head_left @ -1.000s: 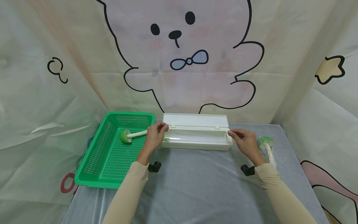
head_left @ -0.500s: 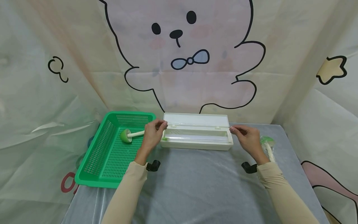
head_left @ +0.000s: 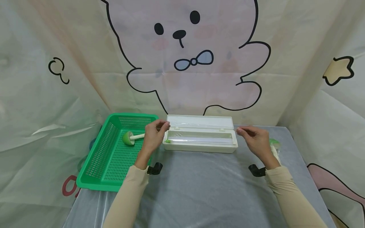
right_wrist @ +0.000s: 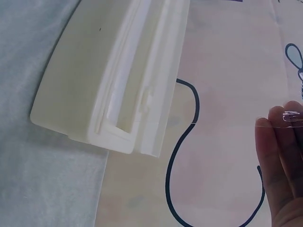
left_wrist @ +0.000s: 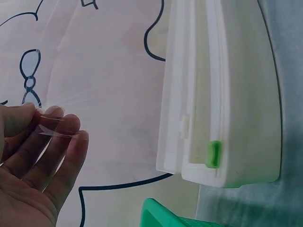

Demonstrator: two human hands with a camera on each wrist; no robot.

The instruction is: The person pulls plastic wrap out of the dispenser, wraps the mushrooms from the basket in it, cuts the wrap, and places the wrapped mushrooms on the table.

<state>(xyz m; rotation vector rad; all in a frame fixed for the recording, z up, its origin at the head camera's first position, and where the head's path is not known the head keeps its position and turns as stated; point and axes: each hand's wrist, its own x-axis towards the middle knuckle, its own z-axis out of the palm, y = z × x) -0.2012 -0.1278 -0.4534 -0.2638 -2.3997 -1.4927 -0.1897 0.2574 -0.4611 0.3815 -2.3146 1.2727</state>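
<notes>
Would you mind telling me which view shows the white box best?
The head view: it shows the whole white box, lid raised, between both hands. The left wrist view shows only its end with the green tab; the right wrist view shows the opposite end.

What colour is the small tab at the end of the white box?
Green; the small tab on the white box shows best in the left wrist view.

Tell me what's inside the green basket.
Inside the green basket lies a white-handled tool with a green round head. The left hand covers the handle's far end.
</notes>
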